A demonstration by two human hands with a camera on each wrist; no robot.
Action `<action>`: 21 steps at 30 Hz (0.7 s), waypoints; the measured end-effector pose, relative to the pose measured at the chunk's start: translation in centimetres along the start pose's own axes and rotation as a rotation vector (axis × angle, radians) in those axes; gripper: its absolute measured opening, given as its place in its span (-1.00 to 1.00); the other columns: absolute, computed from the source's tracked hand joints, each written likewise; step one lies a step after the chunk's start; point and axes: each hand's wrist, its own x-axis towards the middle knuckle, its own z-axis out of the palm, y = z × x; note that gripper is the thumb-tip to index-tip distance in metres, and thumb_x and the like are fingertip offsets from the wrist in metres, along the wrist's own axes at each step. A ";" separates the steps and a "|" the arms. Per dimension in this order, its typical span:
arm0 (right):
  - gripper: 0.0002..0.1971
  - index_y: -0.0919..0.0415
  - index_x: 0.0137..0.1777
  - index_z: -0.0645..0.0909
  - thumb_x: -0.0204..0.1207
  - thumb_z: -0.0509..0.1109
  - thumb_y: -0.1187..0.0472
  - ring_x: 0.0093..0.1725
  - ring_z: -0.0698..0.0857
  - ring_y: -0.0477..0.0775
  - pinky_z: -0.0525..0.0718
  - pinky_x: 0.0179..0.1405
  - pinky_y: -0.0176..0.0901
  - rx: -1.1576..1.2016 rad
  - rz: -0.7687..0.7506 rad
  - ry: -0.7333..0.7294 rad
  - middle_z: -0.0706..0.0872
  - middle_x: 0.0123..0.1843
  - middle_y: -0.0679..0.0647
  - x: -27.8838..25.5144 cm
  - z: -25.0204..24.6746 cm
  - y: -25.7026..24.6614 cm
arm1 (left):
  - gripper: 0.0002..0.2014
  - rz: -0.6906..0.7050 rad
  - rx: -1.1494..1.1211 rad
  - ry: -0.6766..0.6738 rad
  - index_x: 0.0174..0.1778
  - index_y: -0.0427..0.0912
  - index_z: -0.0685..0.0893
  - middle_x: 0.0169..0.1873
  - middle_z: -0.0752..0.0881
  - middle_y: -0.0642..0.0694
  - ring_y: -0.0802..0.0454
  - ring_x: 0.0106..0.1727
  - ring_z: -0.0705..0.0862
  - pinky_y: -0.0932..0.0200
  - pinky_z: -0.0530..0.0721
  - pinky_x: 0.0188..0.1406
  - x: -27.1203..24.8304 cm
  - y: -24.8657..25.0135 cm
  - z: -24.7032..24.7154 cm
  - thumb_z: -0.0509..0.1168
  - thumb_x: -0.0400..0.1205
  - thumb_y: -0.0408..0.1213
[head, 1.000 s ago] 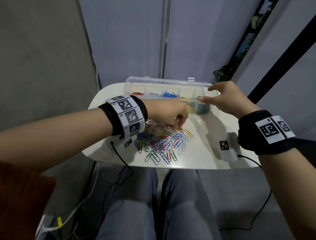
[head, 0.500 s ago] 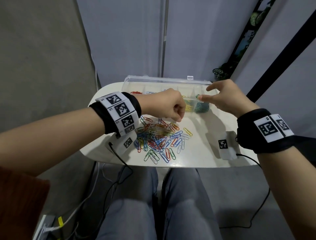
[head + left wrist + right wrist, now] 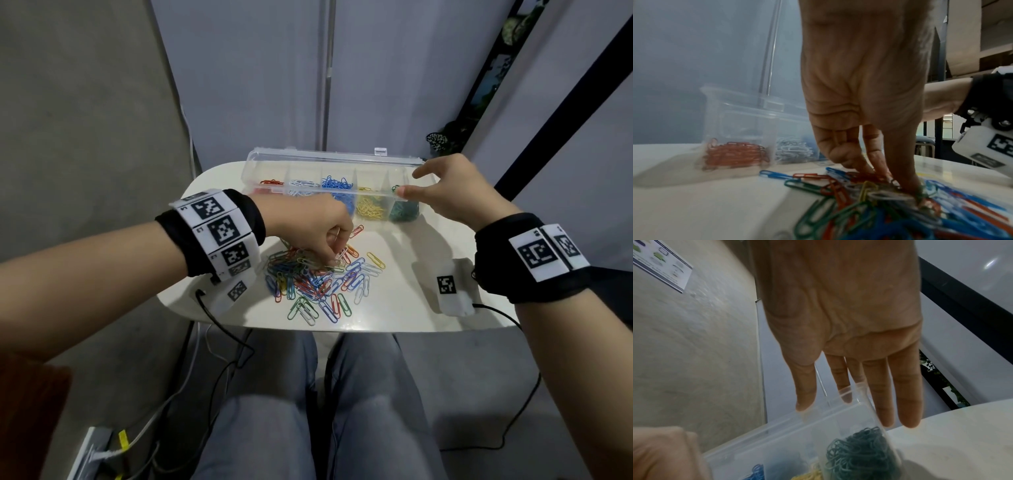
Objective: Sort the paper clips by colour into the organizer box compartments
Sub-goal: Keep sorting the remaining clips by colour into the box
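In the organizer box [image 3: 329,178] the compartments run red, white, blue, yellow, green, each part-filled – yet a mixed pile of paper clips [image 3: 318,277] remains before it, where the left hand [image 3: 318,229] pinches downward, whether gripping a clip I cannot tell, while the right hand [image 3: 448,192], fingers straight, steadies the box's green end.

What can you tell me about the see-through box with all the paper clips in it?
The box is long, clear plastic, with its lid open and standing up behind it. Thin walls split it into five compartments in a row: red, white, blue, yellow and green clips, left to right. It sits at the far edge of the white table, behind the loose pile of clips. The right hand is at its green end, fingers straight, thumb on the front rim.
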 end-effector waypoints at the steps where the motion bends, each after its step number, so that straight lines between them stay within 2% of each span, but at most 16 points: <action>1: -0.45 0.18 0.24 0.65 0.33 0.62 -0.11 -0.22 0.63 0.11 0.49 -0.28 -0.20 0.001 0.001 0.000 0.62 0.31 0.21 0.0 0.0 0.0 | -0.85 0.014 0.005 0.000 -0.21 -0.03 0.71 -0.36 0.65 0.14 0.36 -0.38 0.54 0.49 0.42 -0.41 -0.2 0.0 0.0 0.57 0.45 -0.15; 6: -0.48 0.17 0.20 0.66 0.33 0.62 -0.10 -0.18 0.62 0.14 0.51 -0.21 -0.19 0.016 0.006 -0.001 0.63 0.29 0.22 -0.1 0.1 0.0 | -0.96 0.057 -0.016 0.114 -0.17 -0.16 0.81 -0.50 0.56 0.23 0.41 -0.37 0.54 0.54 0.38 -0.40 -0.4 0.2 -0.3 0.50 0.51 -0.30; 10: -0.49 0.17 0.17 0.66 0.32 0.63 -0.10 -0.28 0.60 0.07 0.46 -0.39 -0.22 0.027 0.013 0.003 0.65 0.25 0.21 -0.1 0.0 -0.1 | -0.99 0.052 -0.106 0.198 -0.19 -0.22 0.79 -0.67 0.54 0.25 0.43 -0.46 0.52 0.55 0.36 -0.43 -0.3 0.5 -1.0 0.46 0.52 -0.38; 13: -0.49 0.17 0.18 0.66 0.32 0.63 -0.10 -0.24 0.61 0.09 0.47 -0.39 -0.22 0.035 0.013 0.001 0.66 0.22 0.22 -0.1 0.0 -0.1 | -0.99 0.043 -0.169 0.214 -0.19 -0.21 0.78 -0.62 0.56 0.23 0.41 -0.49 0.52 0.55 0.39 -0.43 0.1 0.8 -1.1 0.47 0.53 -0.38; 17: -0.48 0.21 0.19 0.66 0.33 0.62 -0.09 -0.38 0.56 -0.04 0.43 -0.47 -0.22 0.026 0.006 0.012 0.65 0.12 0.16 -0.2 0.0 -0.2 | -0.94 0.079 -0.192 0.199 -0.16 -0.20 0.80 -0.43 0.67 0.14 0.38 -0.42 0.56 0.53 0.43 -0.38 1.2 1.7 -0.6 0.51 0.48 -0.36; 21: -0.49 0.22 0.18 0.66 0.34 0.62 -0.08 -0.40 0.54 -0.04 0.42 -0.48 -0.22 0.029 -0.003 0.013 0.66 0.16 0.20 -0.3 -0.1 -0.2 | -0.83 0.113 -0.141 0.121 -0.05 -0.18 0.80 -0.41 0.68 0.05 0.19 -0.36 0.62 0.44 0.48 -0.35 2.7 2.8 0.1 0.53 0.46 -0.37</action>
